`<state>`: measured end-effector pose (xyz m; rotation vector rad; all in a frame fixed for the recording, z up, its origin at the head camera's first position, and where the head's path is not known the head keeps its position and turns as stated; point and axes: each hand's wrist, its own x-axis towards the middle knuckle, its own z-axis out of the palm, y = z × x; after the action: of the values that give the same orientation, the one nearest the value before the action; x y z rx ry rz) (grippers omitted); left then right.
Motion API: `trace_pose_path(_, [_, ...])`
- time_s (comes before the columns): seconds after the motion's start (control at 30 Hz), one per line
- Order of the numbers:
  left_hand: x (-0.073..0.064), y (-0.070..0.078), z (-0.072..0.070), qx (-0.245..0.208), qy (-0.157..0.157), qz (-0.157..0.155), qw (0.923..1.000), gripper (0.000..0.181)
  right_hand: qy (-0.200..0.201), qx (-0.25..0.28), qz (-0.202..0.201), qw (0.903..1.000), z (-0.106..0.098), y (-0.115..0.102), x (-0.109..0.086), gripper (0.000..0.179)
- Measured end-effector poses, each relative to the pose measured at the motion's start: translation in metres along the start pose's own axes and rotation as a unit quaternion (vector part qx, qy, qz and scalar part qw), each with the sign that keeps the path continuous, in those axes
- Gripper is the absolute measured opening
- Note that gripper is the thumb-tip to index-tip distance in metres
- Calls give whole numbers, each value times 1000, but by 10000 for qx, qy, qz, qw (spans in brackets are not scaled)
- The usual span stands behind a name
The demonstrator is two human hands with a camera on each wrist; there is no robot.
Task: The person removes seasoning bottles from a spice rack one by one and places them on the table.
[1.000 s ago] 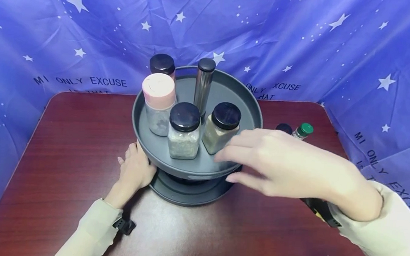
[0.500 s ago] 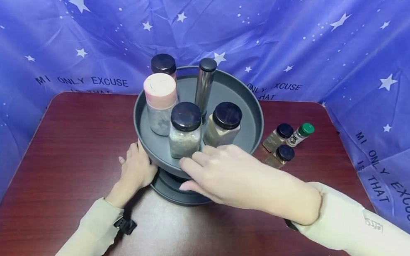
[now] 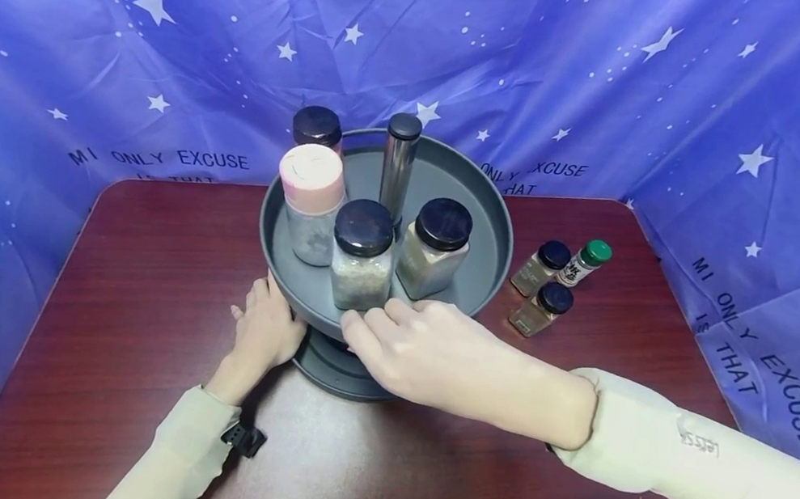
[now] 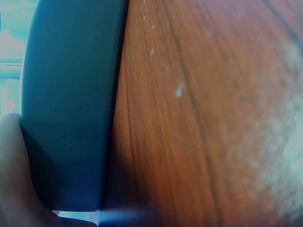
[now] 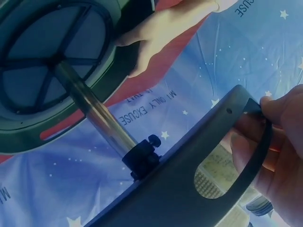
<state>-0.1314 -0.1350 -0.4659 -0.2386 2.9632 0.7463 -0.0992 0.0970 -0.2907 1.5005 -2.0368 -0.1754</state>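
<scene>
Toward the table's far edge stands a two-tier rack, the right hand holding its upper tray's handle, the left hand pinching the partly hidden lower tray's rim, four jars crowding above, three bottles near the table's right edge.

The right grip holds the slotted gray tray by its rim, apparently with a jar behind.

I have open bench left of the upper tray; three small bottles obstruct its right. Inside it, four jars and a metal tube leave room at the back right; the right grip blocks its front rim.
</scene>
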Motion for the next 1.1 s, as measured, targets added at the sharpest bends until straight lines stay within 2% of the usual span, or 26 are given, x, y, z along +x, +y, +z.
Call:
trace_pose_path(0.23, [-1,0,-1,11,9,-4,10000,84,-171,566,-190,9981,-5,11,-11,7])
trace_pose_path(0.33, [-1,0,0,-12,25,-2,10000,84,-274,910,-158,9953,-7,17,-18,10])
trace_pose_path(0.57, [0,0,0,26,-31,-43,10000,83,-731,1888,170,9791,-16,34,-36,8])
trace_pose_path(0.83, [1,0,1,120,-74,-53,9999,79,-1014,1859,122,9772,-25,49,-45,13])
trace_pose_path(0.97, [1,0,1,136,-76,-44,9999,76,-1015,1885,51,9768,-29,44,-39,7])
trace_pose_path(1.1, [0,1,1,122,-56,-30,9999,72,-879,1652,-95,9823,-30,32,-26,15])
